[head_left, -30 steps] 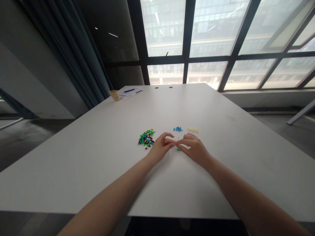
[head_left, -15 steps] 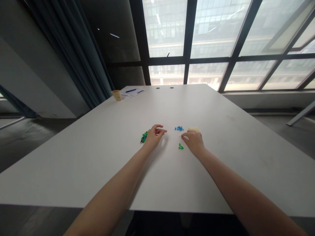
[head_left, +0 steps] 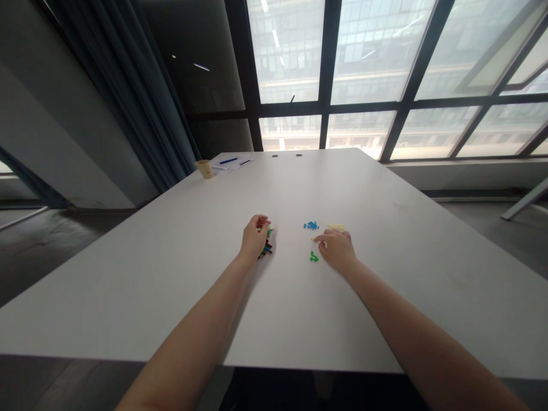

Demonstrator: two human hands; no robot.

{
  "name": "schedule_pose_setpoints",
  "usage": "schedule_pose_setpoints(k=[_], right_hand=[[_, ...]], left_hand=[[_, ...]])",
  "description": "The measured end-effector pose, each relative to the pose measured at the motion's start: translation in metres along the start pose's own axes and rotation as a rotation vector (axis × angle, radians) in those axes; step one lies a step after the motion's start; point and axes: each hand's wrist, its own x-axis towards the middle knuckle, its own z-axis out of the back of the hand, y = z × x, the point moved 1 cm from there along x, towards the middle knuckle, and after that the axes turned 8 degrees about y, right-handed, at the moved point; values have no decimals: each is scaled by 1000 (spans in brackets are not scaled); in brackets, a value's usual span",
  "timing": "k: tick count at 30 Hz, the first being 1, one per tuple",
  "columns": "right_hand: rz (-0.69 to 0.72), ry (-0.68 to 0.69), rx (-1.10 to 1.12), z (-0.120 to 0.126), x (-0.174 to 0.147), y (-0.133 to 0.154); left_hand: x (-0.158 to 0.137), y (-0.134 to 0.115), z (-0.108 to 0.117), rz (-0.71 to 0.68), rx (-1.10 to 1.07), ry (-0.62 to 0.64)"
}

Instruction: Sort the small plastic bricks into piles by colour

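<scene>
The left hand [head_left: 253, 238] is bent over a mixed heap of tiny building bricks [head_left: 268, 248], covering much of it; angular green, dark brown and blue bits show past the thumb side. Its fingers are loosely curled, and whether they grip a brick cannot be told.

The right hand [head_left: 339, 245] rests low over the table [head_left: 325, 188], forefinger stretched out and thumb bent beneath it. The fingertip is at a single yellowish brick [head_left: 312, 239]; how wide the fingers part, and whether they hold anything, is too small to tell.

Around this hand lie sorted clusters, hard-edged and plastic-looking: blue bricks [head_left: 311, 225] beyond the fingertips, pale yellow bricks [head_left: 337, 227] just past the knuckles, bright green bricks [head_left: 314, 257] nearer the person.

The tabletop is smooth, white and faintly glossy. At its far left corner a tapered tan cup [head_left: 205, 169] stands beside flat white paper sheets [head_left: 221, 167] bearing a slim blue pen [head_left: 228, 161]. A blue-grey curtain [head_left: 128, 85] hangs in deep folds by the dark-framed window [head_left: 286, 51].
</scene>
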Motion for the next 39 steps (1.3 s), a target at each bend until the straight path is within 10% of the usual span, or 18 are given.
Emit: schedule_pose_setpoints(k=[8,17,32,39], right_hand=[[-79,-190,212,21,0,-24],[-243,-236,365,27,1,-61],[-175,-249,366,28,1,-53],[-175,-313,359,36,-1,-57]], left_hand=[[1,9,9,44,644,75],[-4,11,-3,9,788,255],[-4,-3,-7,-78,678,208],[-19,-29,-17,3,-154,376]])
